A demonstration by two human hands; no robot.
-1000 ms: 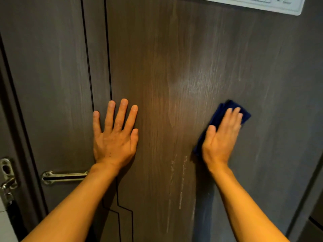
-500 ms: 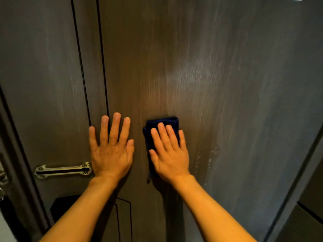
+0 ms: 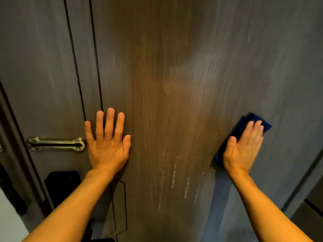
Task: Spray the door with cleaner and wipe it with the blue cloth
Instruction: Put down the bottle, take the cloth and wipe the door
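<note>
A dark wood-grain door [image 3: 174, 75] fills the view, with pale wet streaks [image 3: 174, 175] running down its lower middle. My left hand [image 3: 107, 142] lies flat on the door, fingers spread, holding nothing. My right hand [image 3: 243, 147] presses a folded blue cloth [image 3: 244, 120] flat against the door at the right side; the cloth shows above the fingers and along the thumb side. No spray bottle is in view.
A metal handle plate [image 3: 56, 144] is fixed to the door left of my left hand. A black lock panel [image 3: 61, 184] sits below it. The door frame [image 3: 15, 145] runs down the left, and another frame edge [image 3: 307, 180] shows at the lower right.
My right hand swept the blue cloth from the right to the middle beside my left hand, then back out to the right. My left hand stayed pressed on the door.
</note>
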